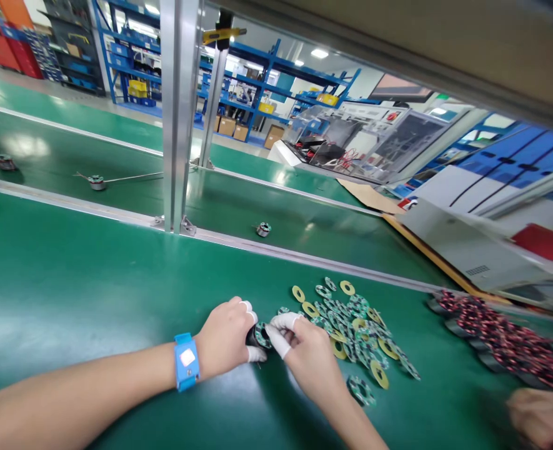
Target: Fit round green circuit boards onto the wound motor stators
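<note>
My left hand point(224, 334), with white finger cots and a blue wrist strap point(187, 361), is closed around a small dark round motor part point(252, 338). A green ring-shaped circuit board point(262, 335) sits on the face of this part, turned toward my right hand. My right hand point(310, 353), also in white finger cots, pinches at the board's right edge; its fingertips partly cover it. Just right of my right hand lies a loose pile of green ring circuit boards point(363, 347) mixed with yellow rings point(379, 374).
Copper-wound parts point(496, 340) are heaped at the right, near another person's blurred hand point(543, 414). Wound stators point(264, 229) stand on the sunken green strip behind the metal rail point(276, 253). An aluminium post point(175, 119) rises from the rail.
</note>
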`<action>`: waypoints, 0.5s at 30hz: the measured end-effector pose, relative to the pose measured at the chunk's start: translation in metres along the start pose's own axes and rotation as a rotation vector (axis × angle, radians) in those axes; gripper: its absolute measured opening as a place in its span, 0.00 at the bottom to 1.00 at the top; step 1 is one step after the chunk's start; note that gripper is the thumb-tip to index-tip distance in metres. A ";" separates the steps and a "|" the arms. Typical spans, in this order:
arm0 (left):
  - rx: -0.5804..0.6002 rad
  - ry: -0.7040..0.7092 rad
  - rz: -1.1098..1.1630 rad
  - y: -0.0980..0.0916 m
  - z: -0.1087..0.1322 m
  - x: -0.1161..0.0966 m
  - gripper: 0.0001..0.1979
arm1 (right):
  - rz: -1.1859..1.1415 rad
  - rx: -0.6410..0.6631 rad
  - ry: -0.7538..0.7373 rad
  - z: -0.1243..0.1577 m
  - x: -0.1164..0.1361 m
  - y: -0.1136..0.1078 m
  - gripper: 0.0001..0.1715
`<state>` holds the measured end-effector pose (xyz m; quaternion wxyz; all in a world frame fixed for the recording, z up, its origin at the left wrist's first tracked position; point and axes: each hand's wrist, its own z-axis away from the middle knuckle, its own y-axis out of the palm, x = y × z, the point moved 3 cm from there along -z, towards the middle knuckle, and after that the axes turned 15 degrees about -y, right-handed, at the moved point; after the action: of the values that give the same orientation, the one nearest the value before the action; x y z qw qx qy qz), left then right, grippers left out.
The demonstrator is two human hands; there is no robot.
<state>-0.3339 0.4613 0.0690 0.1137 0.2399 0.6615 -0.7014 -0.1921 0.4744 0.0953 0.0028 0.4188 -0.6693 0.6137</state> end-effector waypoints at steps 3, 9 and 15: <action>0.024 -0.013 -0.001 -0.004 0.002 0.000 0.21 | -0.227 -0.022 0.086 0.004 -0.008 -0.002 0.14; 0.035 -0.023 0.075 -0.030 0.012 -0.008 0.18 | -0.725 0.113 0.176 0.018 -0.018 0.000 0.30; -0.026 0.337 -0.189 -0.023 0.025 -0.025 0.09 | -0.698 0.072 0.113 0.016 -0.011 0.007 0.21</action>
<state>-0.3281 0.4354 0.1014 -0.0621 0.2895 0.6996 -0.6503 -0.1809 0.4662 0.0796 0.2345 0.5874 -0.4625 0.6213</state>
